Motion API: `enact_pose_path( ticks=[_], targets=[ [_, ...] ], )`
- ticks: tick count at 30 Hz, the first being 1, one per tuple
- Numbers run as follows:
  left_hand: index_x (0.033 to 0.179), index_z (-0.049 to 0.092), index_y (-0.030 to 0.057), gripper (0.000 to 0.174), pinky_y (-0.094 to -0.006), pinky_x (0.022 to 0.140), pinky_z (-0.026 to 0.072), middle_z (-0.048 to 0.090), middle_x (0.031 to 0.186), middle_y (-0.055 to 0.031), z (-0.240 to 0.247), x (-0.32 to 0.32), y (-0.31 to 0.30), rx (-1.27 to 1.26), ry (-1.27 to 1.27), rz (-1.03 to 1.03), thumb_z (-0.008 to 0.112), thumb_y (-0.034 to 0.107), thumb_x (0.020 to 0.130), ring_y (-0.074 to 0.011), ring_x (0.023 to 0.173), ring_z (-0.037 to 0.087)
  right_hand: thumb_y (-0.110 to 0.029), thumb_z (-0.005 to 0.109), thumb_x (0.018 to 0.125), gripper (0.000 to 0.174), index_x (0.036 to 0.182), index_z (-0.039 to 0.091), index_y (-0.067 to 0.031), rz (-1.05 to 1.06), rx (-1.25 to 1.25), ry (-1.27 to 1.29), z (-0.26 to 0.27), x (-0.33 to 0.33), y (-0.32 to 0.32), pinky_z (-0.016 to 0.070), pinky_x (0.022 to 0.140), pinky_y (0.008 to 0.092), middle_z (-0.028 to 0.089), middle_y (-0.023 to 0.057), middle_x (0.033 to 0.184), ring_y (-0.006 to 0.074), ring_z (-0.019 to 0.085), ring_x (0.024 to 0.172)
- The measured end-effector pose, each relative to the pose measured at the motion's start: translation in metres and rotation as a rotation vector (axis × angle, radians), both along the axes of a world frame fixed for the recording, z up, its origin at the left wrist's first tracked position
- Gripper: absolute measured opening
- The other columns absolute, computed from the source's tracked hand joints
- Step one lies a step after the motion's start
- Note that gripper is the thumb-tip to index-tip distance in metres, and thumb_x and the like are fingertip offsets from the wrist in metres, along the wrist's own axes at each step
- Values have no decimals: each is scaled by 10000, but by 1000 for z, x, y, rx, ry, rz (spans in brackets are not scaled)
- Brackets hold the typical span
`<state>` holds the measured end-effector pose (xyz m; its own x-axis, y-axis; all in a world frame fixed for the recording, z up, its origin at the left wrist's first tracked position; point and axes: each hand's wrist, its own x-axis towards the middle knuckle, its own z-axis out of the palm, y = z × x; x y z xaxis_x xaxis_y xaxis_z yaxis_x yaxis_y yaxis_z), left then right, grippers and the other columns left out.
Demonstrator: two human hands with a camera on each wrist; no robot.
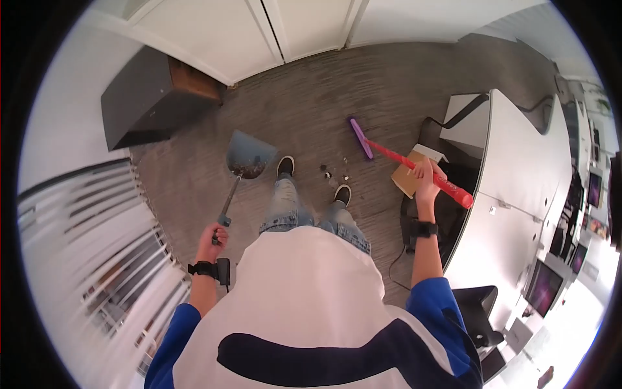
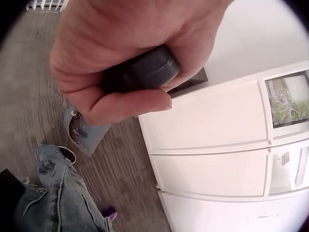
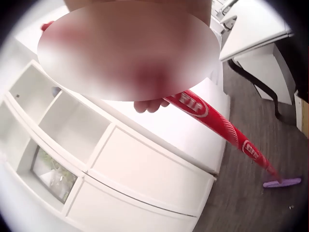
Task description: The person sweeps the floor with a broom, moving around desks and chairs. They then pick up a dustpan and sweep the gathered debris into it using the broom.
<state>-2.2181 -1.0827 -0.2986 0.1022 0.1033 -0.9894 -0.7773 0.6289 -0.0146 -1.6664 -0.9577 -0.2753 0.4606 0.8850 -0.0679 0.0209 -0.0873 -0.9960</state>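
Observation:
My left hand (image 1: pixel 212 242) grips the dark end of the handle of a long-handled dustpan (image 1: pixel 251 150). The blue-grey pan lies by my left shoe with bits of dirt inside. In the left wrist view, fingers curl round the dark handle end (image 2: pixel 154 70). My right hand (image 1: pixel 427 187) holds the red handle of a broom (image 1: pixel 396 157), whose purple head (image 1: pixel 360 137) is at the floor ahead. A blur covers most of that hand in the right wrist view, where the red shaft (image 3: pixel 212 118) slants down. Small dark and pale debris (image 1: pixel 328 174) lies between the dustpan and broom head, near my shoes.
An open cardboard box (image 1: pixel 405 179) is beside the white desk (image 1: pixel 512 188) on the right. A dark cabinet (image 1: pixel 139 97) stands at the left, and white cupboards (image 1: pixel 214 32) line the front. White blinds (image 1: pixel 97 259) are at left. A black chair (image 1: pixel 478 311) is behind right.

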Motion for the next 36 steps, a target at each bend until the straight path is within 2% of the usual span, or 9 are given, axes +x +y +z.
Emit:
enact_pose_path(
  ticks=[3, 5, 8, 12, 16, 18, 22, 27, 36],
  targets=[
    [700, 391, 66, 116, -164, 368, 334, 394, 561, 39, 10, 21, -38, 56, 27, 78, 491, 36, 751, -44, 457, 389, -133, 479, 830, 336, 526, 358, -58, -145, 311, 115, -8, 21, 18, 290, 404, 260, 381, 21, 472, 117, 366, 408],
    [756, 413, 40, 80, -165, 381, 344, 393, 563, 37, 21, 27, -86, 71, 8, 205, 492, 39, 762, -43, 474, 394, -78, 470, 812, 336, 509, 325, -79, -89, 451, 184, 21, 53, 11, 268, 366, 264, 320, 6, 462, 108, 320, 386],
    [790, 424, 26, 69, -164, 391, 348, 391, 564, 34, 12, 38, -121, 74, -30, 252, 490, 34, 770, -45, 482, 396, -12, 433, 749, 312, 479, 297, -90, -358, 481, -8, 89, 75, 39, 219, 347, 248, 324, 18, 407, 103, 283, 340],
    [753, 409, 36, 93, -163, 384, 342, 397, 568, 32, -5, 56, -137, -1, 55, 257, 499, 16, 765, -49, 464, 387, 8, 413, 730, 307, 470, 281, -86, -134, 514, -11, 98, 73, 52, 218, 345, 240, 322, 31, 401, 96, 287, 347],
    [713, 403, 32, 123, -160, 377, 337, 414, 572, 12, -32, 49, -156, -40, 22, 259, 516, 9, 755, -57, 450, 383, 17, 429, 760, 281, 507, 333, -61, 202, 633, -57, 3, 59, 50, 268, 382, 230, 375, 32, 465, 104, 342, 398],
    [718, 405, 28, 120, -159, 381, 340, 419, 576, 5, -40, 42, -163, -57, -6, 267, 518, 9, 755, -61, 454, 388, -5, 502, 765, 274, 529, 367, -41, 262, 390, -570, -25, 46, 33, 323, 437, 256, 400, 60, 495, 155, 381, 432],
    [729, 412, 15, 107, -161, 394, 345, 441, 607, -14, -62, 32, -183, -122, -81, 391, 511, 13, 769, -72, 472, 399, -10, 586, 688, 231, 555, 397, -16, 725, 291, -714, -60, 5, -3, 369, 537, 364, 424, 133, 561, 308, 434, 556],
    [757, 405, -11, 93, -172, 397, 334, 451, 642, -52, -99, 6, -214, -74, -53, 493, 492, 8, 783, -89, 474, 390, -17, 613, 627, 220, 567, 402, -32, 799, 266, -694, -102, -36, -77, 365, 550, 383, 426, 123, 574, 334, 436, 577],
    [808, 423, -61, 67, -185, 404, 348, 467, 685, -102, -139, -27, -236, -111, 147, 602, 475, -38, 773, -116, 463, 376, 2, 629, 596, 248, 577, 387, -49, 942, 208, -505, -65, -117, -208, 359, 583, 365, 409, 115, 614, 316, 427, 637]
  ],
)
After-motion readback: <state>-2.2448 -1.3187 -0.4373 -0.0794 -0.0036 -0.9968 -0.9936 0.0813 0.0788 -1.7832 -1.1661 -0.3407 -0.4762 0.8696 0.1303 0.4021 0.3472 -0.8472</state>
